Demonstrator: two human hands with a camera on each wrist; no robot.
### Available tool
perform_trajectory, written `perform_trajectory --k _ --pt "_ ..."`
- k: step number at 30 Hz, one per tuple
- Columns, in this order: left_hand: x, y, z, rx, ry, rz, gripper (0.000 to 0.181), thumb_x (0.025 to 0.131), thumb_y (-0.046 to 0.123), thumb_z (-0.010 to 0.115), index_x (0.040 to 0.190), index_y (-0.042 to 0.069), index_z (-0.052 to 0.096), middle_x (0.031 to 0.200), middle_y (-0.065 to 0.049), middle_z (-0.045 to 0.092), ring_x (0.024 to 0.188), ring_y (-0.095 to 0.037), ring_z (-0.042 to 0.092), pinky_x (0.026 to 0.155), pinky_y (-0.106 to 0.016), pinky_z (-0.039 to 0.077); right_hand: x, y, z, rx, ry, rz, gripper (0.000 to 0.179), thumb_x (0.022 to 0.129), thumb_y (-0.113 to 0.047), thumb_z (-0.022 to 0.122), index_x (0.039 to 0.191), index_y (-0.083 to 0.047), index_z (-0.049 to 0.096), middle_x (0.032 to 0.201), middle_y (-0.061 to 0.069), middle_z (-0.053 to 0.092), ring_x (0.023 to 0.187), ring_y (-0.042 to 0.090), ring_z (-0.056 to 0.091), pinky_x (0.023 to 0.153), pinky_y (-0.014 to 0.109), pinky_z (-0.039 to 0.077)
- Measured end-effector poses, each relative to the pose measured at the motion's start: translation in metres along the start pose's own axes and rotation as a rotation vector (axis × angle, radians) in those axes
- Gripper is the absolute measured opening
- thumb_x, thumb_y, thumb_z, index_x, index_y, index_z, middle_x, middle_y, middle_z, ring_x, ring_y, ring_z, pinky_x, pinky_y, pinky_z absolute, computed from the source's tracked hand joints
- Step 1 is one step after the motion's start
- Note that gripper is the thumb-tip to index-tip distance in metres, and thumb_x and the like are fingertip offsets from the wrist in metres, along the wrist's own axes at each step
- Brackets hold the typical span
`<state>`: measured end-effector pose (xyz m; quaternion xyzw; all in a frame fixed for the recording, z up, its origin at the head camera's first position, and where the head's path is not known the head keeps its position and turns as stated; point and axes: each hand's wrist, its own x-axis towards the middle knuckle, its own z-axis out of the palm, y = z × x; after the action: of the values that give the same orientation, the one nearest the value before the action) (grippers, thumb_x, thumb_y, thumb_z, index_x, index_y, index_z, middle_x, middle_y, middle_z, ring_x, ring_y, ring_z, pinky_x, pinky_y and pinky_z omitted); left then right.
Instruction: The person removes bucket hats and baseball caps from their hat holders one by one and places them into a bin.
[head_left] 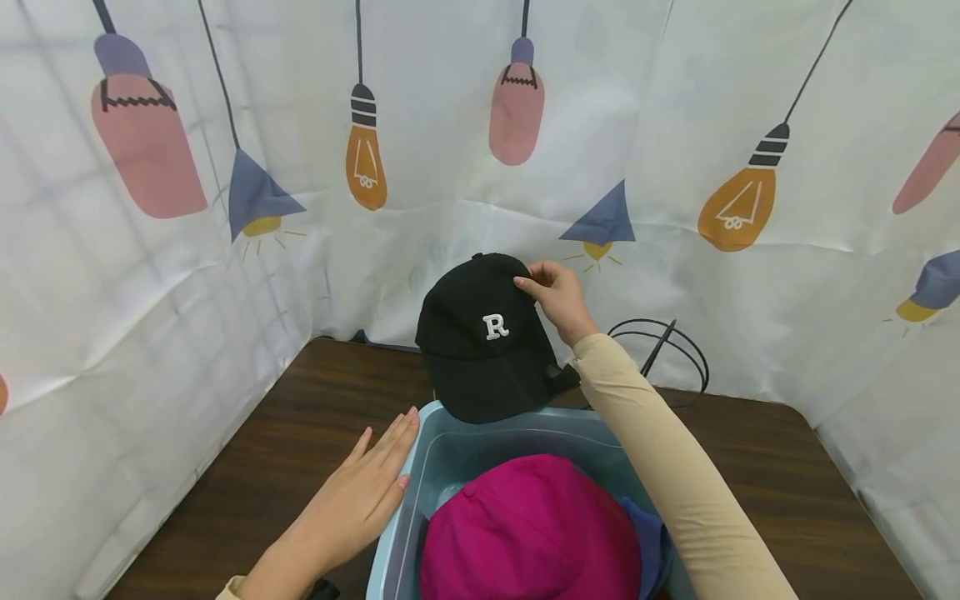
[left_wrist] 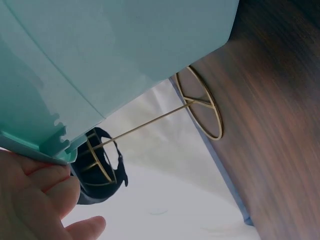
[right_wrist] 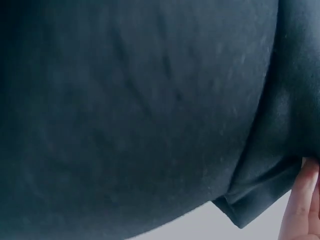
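A black baseball cap point(head_left: 480, 333) with a white letter R hangs on a gold wire hat stand point(left_wrist: 150, 122), behind a light blue plastic bin point(head_left: 392, 521). My right hand point(head_left: 558, 300) pinches the cap's upper right side between thumb and fingers. In the right wrist view the dark cloth of the cap point(right_wrist: 140, 110) fills most of the picture, with fingertips at its edge. My left hand point(head_left: 352, 496) rests on the bin's left rim, its fingers straight. Inside the bin lie a magenta hat point(head_left: 532, 533) and a blue hat point(head_left: 647, 542), partly covered.
The bin stands on a dark wooden table point(head_left: 337, 383). Behind the cap hangs a white curtain point(head_left: 435, 83) printed with lamps and bulbs. A black wire loop point(head_left: 705, 367) stands at the table's back edge, right of the cap.
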<state>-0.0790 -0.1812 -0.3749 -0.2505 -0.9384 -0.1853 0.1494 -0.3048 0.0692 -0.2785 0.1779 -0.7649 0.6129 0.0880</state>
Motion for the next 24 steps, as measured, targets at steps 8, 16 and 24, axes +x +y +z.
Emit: perform_trajectory --k 8,16,24 --pt "-0.001 0.0 0.0 -0.017 -0.003 -0.009 0.056 0.1 0.02 0.044 0.15 0.002 0.026 0.156 -0.007 0.023 0.141 -0.026 0.024 0.11 -0.02 -0.011 0.003 -0.012 0.004 0.057 0.061 -0.02 0.012 0.09 -0.008 0.066 0.094 0.002 0.06 0.084 0.0 0.057 0.08 0.012 0.053 0.075 0.026 0.043" --pt "-0.002 0.0 0.0 -0.015 -0.009 -0.019 0.056 0.1 0.02 0.044 0.15 0.003 0.024 0.157 -0.003 0.019 0.142 -0.025 0.022 0.115 -0.029 -0.003 0.005 -0.015 -0.004 0.131 0.162 0.013 0.01 0.09 -0.008 0.065 0.093 0.0 0.06 0.081 -0.003 0.055 0.077 0.01 0.051 0.073 0.024 0.042" --pt "-0.002 0.0 0.0 -0.021 -0.011 -0.025 0.056 0.1 0.02 0.044 0.151 0.004 0.024 0.157 -0.004 0.02 0.142 -0.024 0.021 0.115 -0.03 -0.002 0.001 -0.017 -0.011 0.197 0.115 -0.032 0.007 0.09 -0.008 0.066 0.092 -0.002 0.061 0.08 -0.004 0.057 0.076 0.011 0.051 0.072 0.025 0.042"
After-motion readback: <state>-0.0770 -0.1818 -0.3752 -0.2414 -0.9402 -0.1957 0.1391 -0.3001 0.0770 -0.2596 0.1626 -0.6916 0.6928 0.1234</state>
